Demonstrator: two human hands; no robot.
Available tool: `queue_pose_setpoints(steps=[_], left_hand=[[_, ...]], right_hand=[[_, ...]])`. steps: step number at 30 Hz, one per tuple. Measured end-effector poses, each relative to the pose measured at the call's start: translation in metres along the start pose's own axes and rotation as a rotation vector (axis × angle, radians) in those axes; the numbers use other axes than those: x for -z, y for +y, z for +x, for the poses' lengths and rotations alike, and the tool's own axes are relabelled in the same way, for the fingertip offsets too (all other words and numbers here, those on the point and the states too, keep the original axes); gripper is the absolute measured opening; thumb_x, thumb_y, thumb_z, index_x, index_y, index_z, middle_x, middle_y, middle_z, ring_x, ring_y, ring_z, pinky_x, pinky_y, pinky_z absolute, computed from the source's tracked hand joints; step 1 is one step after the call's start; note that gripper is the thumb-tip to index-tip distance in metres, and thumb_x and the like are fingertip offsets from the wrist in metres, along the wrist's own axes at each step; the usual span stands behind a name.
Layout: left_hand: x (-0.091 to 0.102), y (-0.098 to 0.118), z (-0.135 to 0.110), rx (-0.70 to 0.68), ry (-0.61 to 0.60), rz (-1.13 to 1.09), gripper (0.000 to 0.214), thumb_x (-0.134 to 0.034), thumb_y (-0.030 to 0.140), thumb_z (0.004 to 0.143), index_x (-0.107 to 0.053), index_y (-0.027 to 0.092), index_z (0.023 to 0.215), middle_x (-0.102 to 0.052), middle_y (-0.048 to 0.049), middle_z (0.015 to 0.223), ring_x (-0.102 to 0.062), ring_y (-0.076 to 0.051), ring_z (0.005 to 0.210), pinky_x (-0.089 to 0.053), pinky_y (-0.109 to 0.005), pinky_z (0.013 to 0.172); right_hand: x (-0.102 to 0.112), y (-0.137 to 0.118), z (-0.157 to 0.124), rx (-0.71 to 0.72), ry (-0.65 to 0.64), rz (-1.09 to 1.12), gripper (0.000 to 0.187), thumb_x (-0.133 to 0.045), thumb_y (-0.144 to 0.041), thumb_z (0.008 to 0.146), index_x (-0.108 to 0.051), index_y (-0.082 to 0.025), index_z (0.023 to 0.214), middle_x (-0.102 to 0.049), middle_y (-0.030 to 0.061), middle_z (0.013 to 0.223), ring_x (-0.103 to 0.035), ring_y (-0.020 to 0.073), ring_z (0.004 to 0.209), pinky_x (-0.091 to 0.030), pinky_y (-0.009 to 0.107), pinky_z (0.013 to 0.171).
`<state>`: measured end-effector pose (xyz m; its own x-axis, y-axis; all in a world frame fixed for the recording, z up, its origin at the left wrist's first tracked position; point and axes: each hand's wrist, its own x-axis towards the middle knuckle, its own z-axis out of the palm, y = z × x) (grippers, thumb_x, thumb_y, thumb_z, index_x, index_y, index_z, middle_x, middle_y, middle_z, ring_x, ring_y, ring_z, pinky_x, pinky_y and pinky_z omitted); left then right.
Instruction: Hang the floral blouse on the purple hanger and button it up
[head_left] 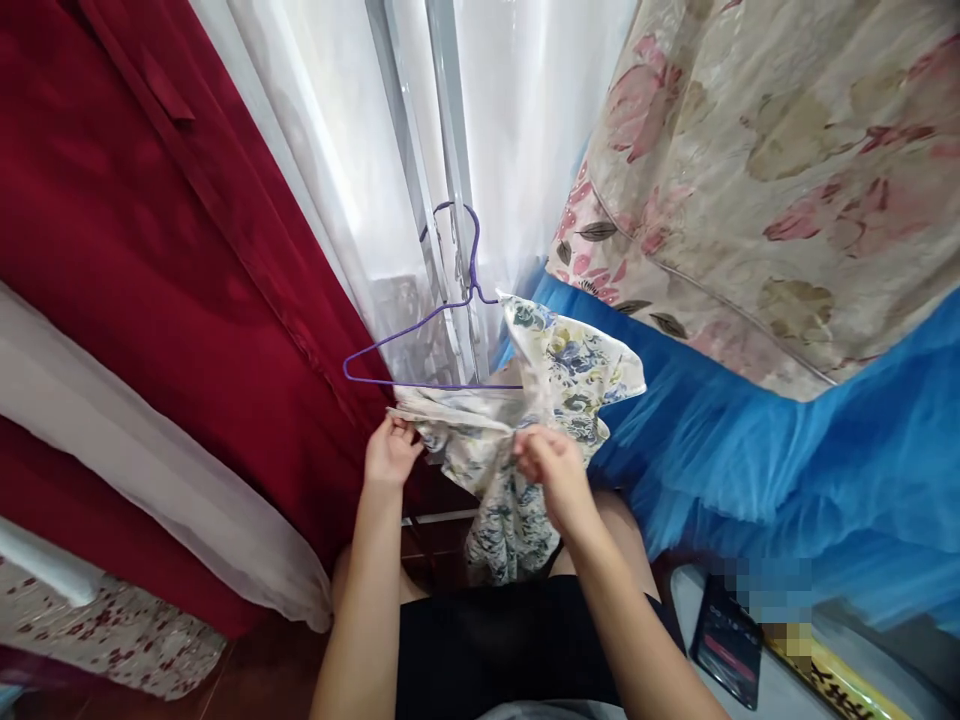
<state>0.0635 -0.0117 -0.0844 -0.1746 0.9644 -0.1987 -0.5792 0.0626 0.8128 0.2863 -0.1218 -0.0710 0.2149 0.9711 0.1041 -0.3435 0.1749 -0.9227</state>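
Observation:
A white dress with a blue and yellow floral print [577,365] hangs by one shoulder from the right side of a purple hanger [409,330]. The hanger's left arm is bare, and its hook loops over a metal rail. My left hand [394,450] is closed on the loose edge of the dress, just below the hanger's left end. At the front of the bodice, my right hand [547,460] pinches the fabric near the middle. Between my hands the upper edge is stretched sideways. The skirt hangs in folds below, partly behind my right forearm.
Red curtain cloth [187,300] hangs at left, with white sheer cloth [322,120] behind the metal rails [450,120]. On the right are a pink floral cloth [750,200] and blue tulle [712,460]. A phone [727,640] lies at the lower right beside a yellow packet [840,690].

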Motion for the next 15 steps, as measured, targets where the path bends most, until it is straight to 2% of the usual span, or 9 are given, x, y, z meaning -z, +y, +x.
queue_pose_setpoints(steps=[2,4,6,8,10,11,13,15], left_hand=[[-0.009,-0.02,-0.014,0.065,-0.078,0.009,0.018,-0.063,0.021,0.091,-0.056,0.016,0.075,-0.062,-0.0014,0.07,-0.067,-0.018,0.07,-0.055,-0.04,0.08],[-0.022,-0.033,-0.029,0.054,-0.185,0.021,0.013,-0.071,0.026,0.088,-0.063,0.016,0.085,-0.069,-0.0054,0.084,-0.07,-0.02,0.083,-0.054,-0.039,0.086],[-0.036,-0.041,-0.043,-0.058,-0.329,0.071,0.022,-0.077,0.034,0.085,-0.068,0.016,0.095,-0.072,-0.007,0.097,-0.069,-0.02,0.092,-0.052,-0.035,0.091],[-0.047,-0.048,-0.058,-0.224,-0.437,0.16,0.029,-0.076,0.044,0.086,-0.072,0.017,0.097,-0.071,-0.0063,0.1,-0.066,-0.019,0.093,-0.051,-0.032,0.091],[-0.056,-0.054,-0.073,-0.343,-0.485,0.27,0.03,-0.07,0.047,0.091,-0.073,0.018,0.096,-0.07,-0.0049,0.096,-0.064,-0.018,0.09,-0.049,-0.028,0.087],[-0.059,-0.057,-0.081,-0.374,-0.503,0.328,0.03,-0.067,0.047,0.093,-0.072,0.018,0.095,-0.07,-0.0043,0.093,-0.063,-0.018,0.088,-0.048,-0.027,0.085],[-0.063,-0.063,-0.096,-0.395,-0.574,0.436,0.028,-0.063,0.045,0.097,-0.071,0.018,0.093,-0.068,-0.004,0.089,-0.062,-0.019,0.086,-0.048,-0.027,0.082],[-0.066,-0.066,-0.107,-0.409,-0.659,0.505,0.028,-0.06,0.043,0.099,-0.071,0.018,0.094,-0.068,-0.0054,0.091,-0.063,-0.02,0.088,-0.049,-0.029,0.082]], right_hand=[[0.032,0.007,0.003,-0.01,0.196,0.159,0.023,-0.066,-0.039,0.076,-0.058,-0.02,0.065,-0.029,-0.0105,0.047,-0.022,0.0072,0.042,-0.02,0.023,0.043],[0.063,0.014,0.0,0.029,0.381,0.184,0.026,-0.068,-0.04,0.076,-0.054,-0.021,0.065,-0.03,-0.0105,0.049,-0.022,0.007,0.042,-0.021,0.023,0.041],[0.085,0.022,-0.007,0.064,0.481,0.151,0.034,-0.07,-0.044,0.078,-0.049,-0.022,0.063,-0.031,-0.01,0.051,-0.023,0.0073,0.042,-0.021,0.024,0.039],[0.097,0.029,-0.016,0.075,0.503,0.104,0.045,-0.074,-0.048,0.08,-0.042,-0.023,0.06,-0.029,-0.01,0.052,-0.022,0.0075,0.043,-0.019,0.025,0.04],[0.098,0.03,-0.022,0.075,0.458,0.007,0.054,-0.078,-0.052,0.08,-0.038,-0.023,0.057,-0.03,-0.0091,0.052,-0.023,0.008,0.045,-0.02,0.026,0.042],[0.096,0.029,-0.024,0.071,0.397,-0.064,0.054,-0.078,-0.054,0.081,-0.041,-0.022,0.057,-0.035,-0.0075,0.054,-0.028,0.0089,0.047,-0.024,0.026,0.044],[0.086,0.026,-0.024,0.054,0.205,-0.207,0.048,-0.071,-0.06,0.087,-0.056,-0.021,0.064,-0.053,-0.0017,0.064,-0.046,0.0131,0.058,-0.038,0.026,0.053],[0.071,0.024,-0.024,0.012,-0.02,-0.264,0.047,-0.062,-0.066,0.092,-0.069,-0.021,0.081,-0.068,0.0047,0.084,-0.061,0.0202,0.081,-0.05,0.031,0.072]])
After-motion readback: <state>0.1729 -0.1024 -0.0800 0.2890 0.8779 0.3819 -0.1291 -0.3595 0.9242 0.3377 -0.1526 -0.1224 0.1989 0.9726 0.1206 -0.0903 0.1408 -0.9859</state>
